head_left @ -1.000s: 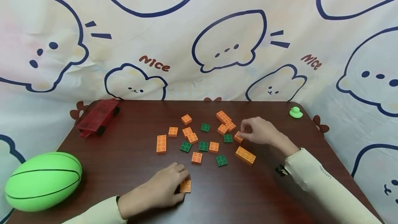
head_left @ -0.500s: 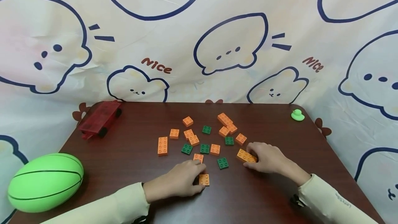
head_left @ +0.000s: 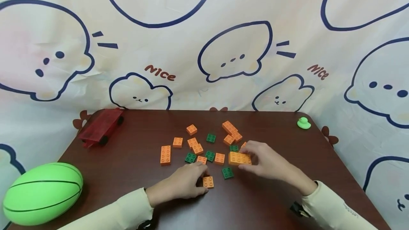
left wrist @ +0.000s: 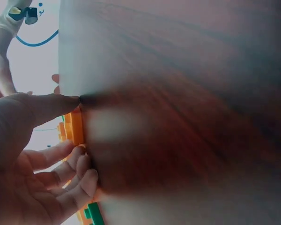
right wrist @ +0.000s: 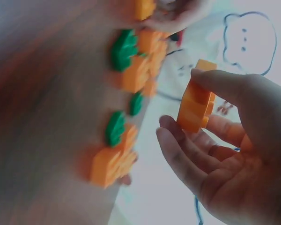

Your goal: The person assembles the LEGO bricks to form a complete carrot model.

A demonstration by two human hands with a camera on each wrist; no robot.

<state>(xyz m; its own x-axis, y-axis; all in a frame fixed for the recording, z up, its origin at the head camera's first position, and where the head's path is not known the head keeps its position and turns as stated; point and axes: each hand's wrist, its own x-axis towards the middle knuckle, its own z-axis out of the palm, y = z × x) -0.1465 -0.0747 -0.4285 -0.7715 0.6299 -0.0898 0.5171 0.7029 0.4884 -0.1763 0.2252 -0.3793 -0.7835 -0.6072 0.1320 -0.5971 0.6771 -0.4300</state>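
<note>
My right hand (head_left: 266, 160) pinches a long orange toy building brick (head_left: 239, 158) by its right end. In the right wrist view this long brick (right wrist: 194, 103) is raised off the table, with the thumb on one side and fingers on the other. My left hand (head_left: 183, 180) is low at the table, thumb and fingers about a small square orange brick (head_left: 208, 182). The left wrist view has that small brick (left wrist: 75, 126) between thumb tip and index finger. Just past the left fingertips lies another orange brick (head_left: 201, 159), partly covered. A green brick (head_left: 227, 173) lies between the hands.
Several orange and green bricks lie loose farther back, including a long orange one (head_left: 165, 155) at the left. A green ball (head_left: 43, 193) is at the left edge, a red toy skateboard (head_left: 102, 127) at the back left, a green toy duck (head_left: 303, 123) at the back right.
My right hand has left a small orange brick, taken hold of the long orange one, lifted it and moved it left. My left hand has moved right with its small brick.
</note>
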